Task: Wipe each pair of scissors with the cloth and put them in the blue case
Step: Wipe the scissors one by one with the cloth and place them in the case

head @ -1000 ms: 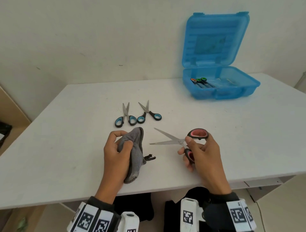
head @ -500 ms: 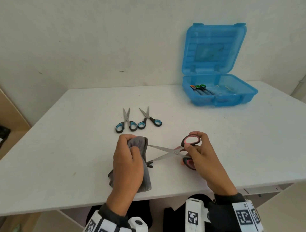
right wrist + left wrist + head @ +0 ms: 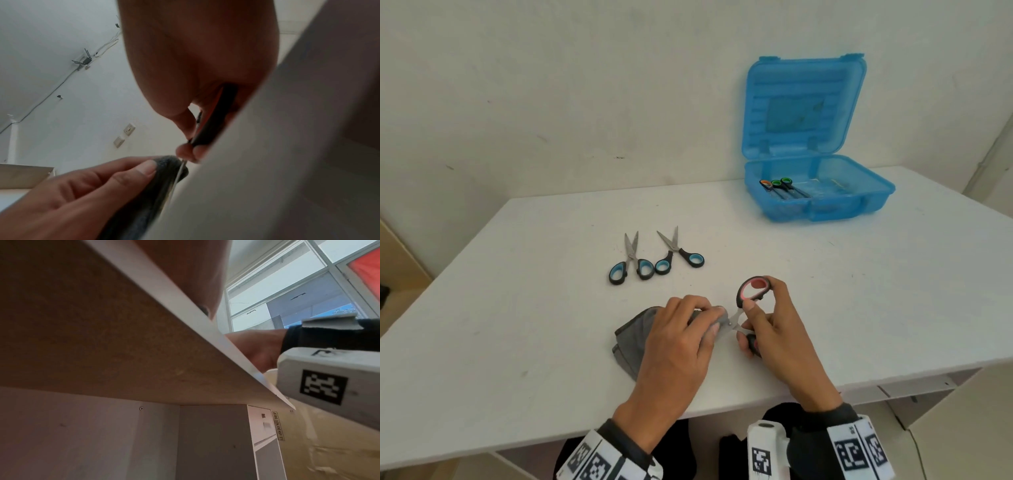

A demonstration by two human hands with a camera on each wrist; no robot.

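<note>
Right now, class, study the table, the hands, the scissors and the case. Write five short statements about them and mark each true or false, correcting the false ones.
1. The blue case stands open. True.
2. The left hand holds the grey cloth. True.
3. The right hand is empty. False: it grips the red-handled scissors.
4. Three blue-handled scissors lie on the table. False: two pairs lie there.
5. The case is empty. False: scissors with orange and green handles lie inside.
</note>
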